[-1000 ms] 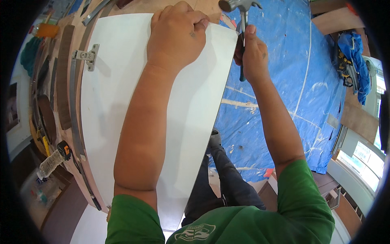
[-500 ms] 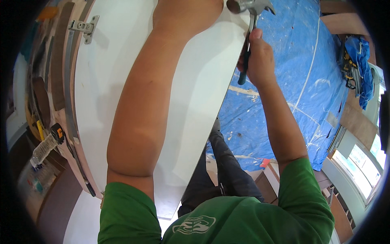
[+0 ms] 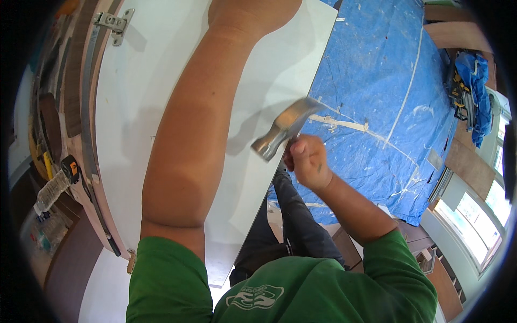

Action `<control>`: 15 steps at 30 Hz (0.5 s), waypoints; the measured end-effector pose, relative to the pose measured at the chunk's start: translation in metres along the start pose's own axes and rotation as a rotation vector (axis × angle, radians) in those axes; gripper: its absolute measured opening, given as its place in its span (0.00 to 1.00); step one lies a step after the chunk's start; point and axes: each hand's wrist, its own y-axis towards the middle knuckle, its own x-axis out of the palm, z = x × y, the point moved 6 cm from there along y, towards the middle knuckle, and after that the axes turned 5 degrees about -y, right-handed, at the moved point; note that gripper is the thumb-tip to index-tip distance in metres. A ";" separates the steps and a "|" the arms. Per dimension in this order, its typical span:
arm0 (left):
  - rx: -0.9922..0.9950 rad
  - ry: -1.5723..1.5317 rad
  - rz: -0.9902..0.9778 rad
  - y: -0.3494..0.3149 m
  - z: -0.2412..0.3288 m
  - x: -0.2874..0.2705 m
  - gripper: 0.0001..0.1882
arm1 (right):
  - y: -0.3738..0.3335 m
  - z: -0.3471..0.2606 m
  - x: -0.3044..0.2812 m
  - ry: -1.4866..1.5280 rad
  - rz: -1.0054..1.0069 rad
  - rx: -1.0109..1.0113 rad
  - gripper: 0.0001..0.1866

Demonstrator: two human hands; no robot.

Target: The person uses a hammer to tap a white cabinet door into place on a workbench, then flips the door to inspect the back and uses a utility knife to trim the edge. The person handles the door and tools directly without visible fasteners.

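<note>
In my right hand (image 3: pixel 308 161) is a claw hammer (image 3: pixel 284 126), its handle wrapped by my closed fingers. The metal head is raised over the right edge of a large white panel (image 3: pixel 242 177), slightly blurred. My left arm stretches up across the panel to its far end, and my left hand (image 3: pixel 257 12) is cut off by the top of the picture, so its fingers are hidden. Beside that arm, a metal cabinet hinge (image 3: pixel 114 22) is fixed at the panel's upper left.
A blue tarp (image 3: pixel 371 91) covers the floor on the right. Left of the panel lie stacked wooden strips (image 3: pixel 78 97), a tape measure (image 3: pixel 70 168) and a clear plastic bottle (image 3: pixel 53 192). Tools (image 3: pixel 462 97) lie by bunched blue sheeting at the far right.
My right hand has brought the hammer down toward me and to the left, and its head has turned. My left arm has stayed nearly in place.
</note>
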 end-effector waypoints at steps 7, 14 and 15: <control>-0.032 0.003 -0.013 -0.001 0.002 -0.003 0.10 | -0.036 0.001 0.024 -0.030 -0.077 -0.005 0.26; -0.057 -0.011 -0.038 0.001 0.001 -0.001 0.10 | 0.044 -0.011 -0.024 -0.024 0.218 0.150 0.31; -0.060 -0.009 -0.037 0.001 0.000 0.000 0.10 | 0.047 -0.009 -0.025 0.084 0.240 0.194 0.31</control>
